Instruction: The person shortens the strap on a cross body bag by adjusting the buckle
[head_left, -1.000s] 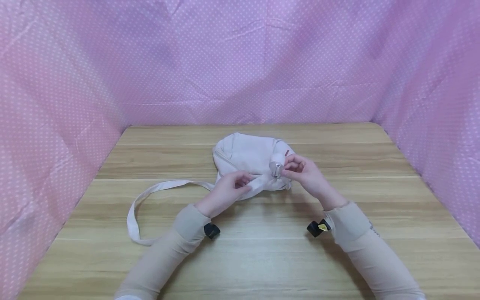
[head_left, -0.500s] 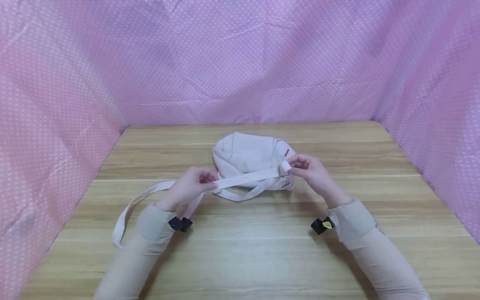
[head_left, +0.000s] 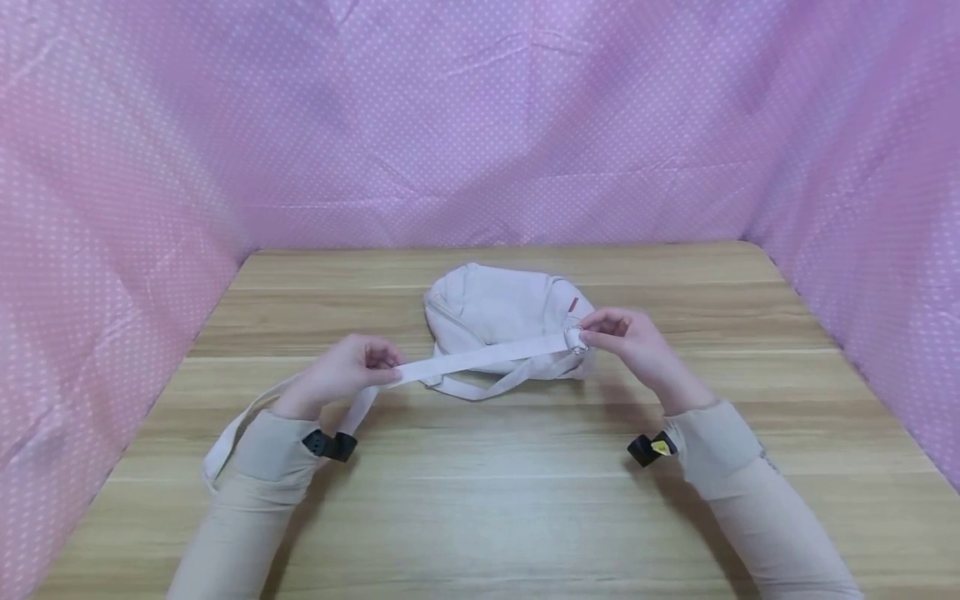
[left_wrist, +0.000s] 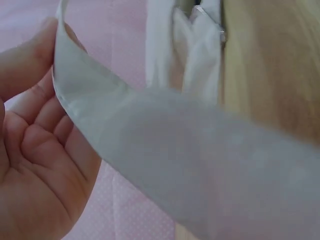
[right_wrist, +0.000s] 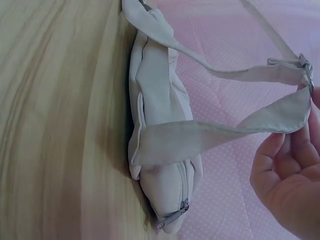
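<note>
A cream-white fabric bag (head_left: 498, 304) lies on the table, with a small red tag (head_left: 573, 305) at its right end. My left hand (head_left: 341, 373) pinches the bag's white strap (head_left: 480, 358) between thumb and fingers, left of the bag. The strap runs nearly straight from there to my right hand (head_left: 633, 350), which pinches it beside a metal buckle (head_left: 576, 338). In the right wrist view, strap lengths rise from the bag to the buckle (right_wrist: 307, 75), and a zipper pull (right_wrist: 172, 217) hangs at the bag's near end. The left wrist view shows the strap (left_wrist: 150, 135) crossing close to the camera.
The wood-grain table (head_left: 510, 500) lies under both arms. Pink dotted cloth (head_left: 480, 125) hangs behind it and at both sides. A loose loop of strap (head_left: 221, 450) trails on the left, partly behind the left forearm. Dark wrist cameras sit at both cuffs.
My left hand has moved left along with the strap, drawing it straight. My right hand stays by the buckle, shifting slightly right. The bag has hardly moved; the loose loop slid left.
</note>
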